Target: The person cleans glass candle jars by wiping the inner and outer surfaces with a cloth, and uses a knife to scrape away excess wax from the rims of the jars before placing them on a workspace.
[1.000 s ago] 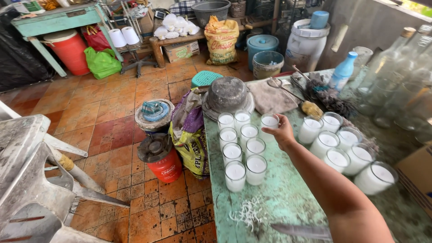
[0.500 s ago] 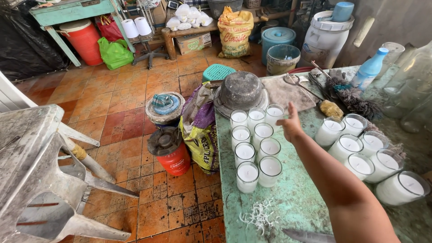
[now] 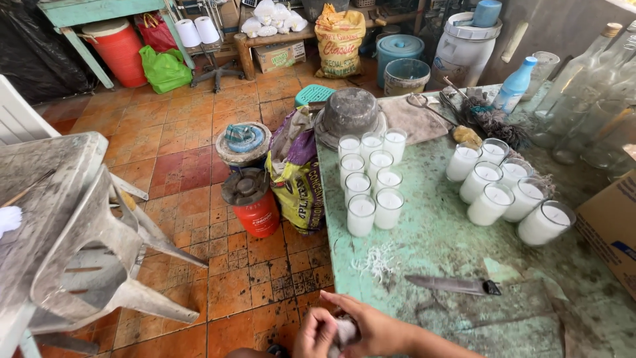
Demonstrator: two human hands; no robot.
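Holding: both hands sit at the bottom edge of the view, off the near corner of the table (image 3: 464, 265), pressed together around a small whitish wad (image 3: 343, 329).
Left hand (image 3: 317, 333): fingers curled, grip pinching the wad from the left side.
Right hand (image 3: 377, 328): fingers wrapped over the wad from the right, grip closed on it; forearm runs off the lower edge.
Wad: between the two hands, just off the table's near edge, above the tiled floor (image 3: 199, 146); material cannot be told.
Table: green, stained top.
Knife (image 3: 454, 285): lies flat on the table, near the hands, blade pointing left.
White shavings (image 3: 376, 260): small heap on the table, just left of the knife.
Small candle glasses (image 3: 371, 179): cluster upright mid-table, filled white, well apart from the hands.
Larger candle glasses (image 3: 503, 192): row on the table's right part, beyond the knife.
Red gas cylinder (image 3: 255, 205): on the floor left of the table.
Printed sack (image 3: 298, 172): leaning against the table's left edge.
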